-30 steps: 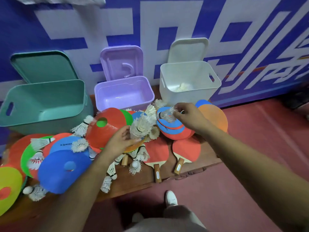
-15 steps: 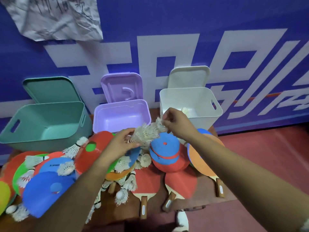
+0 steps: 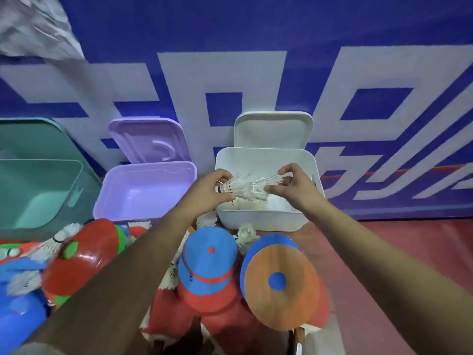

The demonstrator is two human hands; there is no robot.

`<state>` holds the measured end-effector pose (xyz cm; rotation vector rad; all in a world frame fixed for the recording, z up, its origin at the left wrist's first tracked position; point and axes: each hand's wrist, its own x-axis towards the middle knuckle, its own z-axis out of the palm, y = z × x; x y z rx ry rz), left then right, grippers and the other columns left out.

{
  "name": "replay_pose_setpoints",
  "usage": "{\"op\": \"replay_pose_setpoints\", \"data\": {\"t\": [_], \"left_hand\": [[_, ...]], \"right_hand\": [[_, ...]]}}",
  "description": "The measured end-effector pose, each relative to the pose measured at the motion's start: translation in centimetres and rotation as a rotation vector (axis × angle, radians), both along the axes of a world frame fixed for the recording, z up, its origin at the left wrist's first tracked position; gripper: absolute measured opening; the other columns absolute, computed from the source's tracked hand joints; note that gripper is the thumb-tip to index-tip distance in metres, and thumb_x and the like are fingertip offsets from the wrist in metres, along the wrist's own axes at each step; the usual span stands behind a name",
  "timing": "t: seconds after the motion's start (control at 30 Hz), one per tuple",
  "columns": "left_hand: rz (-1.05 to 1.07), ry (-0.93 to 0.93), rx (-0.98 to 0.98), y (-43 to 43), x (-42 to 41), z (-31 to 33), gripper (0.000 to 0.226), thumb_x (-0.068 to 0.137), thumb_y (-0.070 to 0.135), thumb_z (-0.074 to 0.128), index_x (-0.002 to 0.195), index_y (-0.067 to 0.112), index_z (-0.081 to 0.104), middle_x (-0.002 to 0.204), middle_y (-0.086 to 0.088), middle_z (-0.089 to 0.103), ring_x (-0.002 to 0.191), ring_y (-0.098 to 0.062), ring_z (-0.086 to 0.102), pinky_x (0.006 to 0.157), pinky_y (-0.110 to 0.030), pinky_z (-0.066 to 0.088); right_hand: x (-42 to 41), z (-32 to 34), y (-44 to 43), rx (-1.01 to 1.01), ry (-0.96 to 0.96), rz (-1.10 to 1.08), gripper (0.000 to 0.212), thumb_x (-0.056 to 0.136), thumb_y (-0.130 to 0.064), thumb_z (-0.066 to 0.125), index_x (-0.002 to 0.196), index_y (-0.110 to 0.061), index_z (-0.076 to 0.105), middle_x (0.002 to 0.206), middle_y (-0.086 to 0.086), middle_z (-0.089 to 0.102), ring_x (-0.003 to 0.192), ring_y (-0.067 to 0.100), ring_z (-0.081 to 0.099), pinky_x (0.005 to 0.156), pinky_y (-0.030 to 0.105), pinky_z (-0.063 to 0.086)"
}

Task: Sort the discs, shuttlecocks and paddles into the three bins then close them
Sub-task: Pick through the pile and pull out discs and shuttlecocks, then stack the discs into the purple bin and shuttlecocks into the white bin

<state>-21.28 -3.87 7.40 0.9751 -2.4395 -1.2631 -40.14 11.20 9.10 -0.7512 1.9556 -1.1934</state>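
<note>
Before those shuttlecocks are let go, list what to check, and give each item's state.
1. Stacked shuttlecocks are over the white bin: ok.
2. The stack is gripped at both ends, left hand at the cork end and right hand at the feathers: ok.
3. White bin is open, with its white lid standing behind it: ok.
4. Bin holds only shuttlecocks: cannot tell, the hands hide part of its floor.
5. All shuttlecocks are gathered: not ok, a loose shuttlecock lies beside the blue disc.

Sports hall: banner wall [image 3: 256, 34], red floor [image 3: 414, 242]
</note>
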Motion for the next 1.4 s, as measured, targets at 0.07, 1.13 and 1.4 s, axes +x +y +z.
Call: {"op": "replay_pose_setpoints", "data": {"t": [0.07, 1.13, 1.4], "left_hand": [[-0.035, -0.063, -0.045, -0.4, -2.6, -0.9, 0.043, 0.075, 0.023, 0.081, 0.113, 0.024, 0.061, 0.107, 0.010, 0.061, 0.099, -0.005, 0.057, 0.083, -0.017, 0.043], [0.255, -0.230, -0.163, 0.0, 21.1, -5.2, 0.018, 0.085, 0.015, 0.068, 0.103, 0.018, 0.067, 0.105, 0.001, 0.062, 0.100, -0.016, 0.058, 0.086, -0.030, 0.045], [0.545, -0.448, -0.432, -3.0, 28.9, -6.6, 0.052, 0.082, 0.031, 0.066, 0.131, 0.023, 0.051, 0.138, -0.009, 0.039, 0.127, -0.033, 0.037, 0.104, -0.046, 0.035]], "right_hand": [[-2.3, -1.3, 0.0, 0.087, 0.007, 0.040, 0.049, 0.076, -0.018, 0.082, 0.113, -0.017, 0.050, 0.081, 0.005, 0.060, 0.065, 0.012, 0.059, 0.053, 0.015, 0.039], [16.5, -4.8, -5.1, 0.021, 0.431, 0.618, 0.029, 0.086, -0.020, 0.065, 0.114, -0.012, 0.060, 0.113, 0.008, 0.052, 0.103, 0.020, 0.056, 0.088, 0.027, 0.045], [25.3, -7.9, -9.2, 0.136, 0.403, 0.641, 0.035, 0.085, -0.021, 0.063, 0.117, -0.009, 0.057, 0.117, 0.010, 0.054, 0.108, 0.024, 0.053, 0.087, 0.027, 0.039]]}}
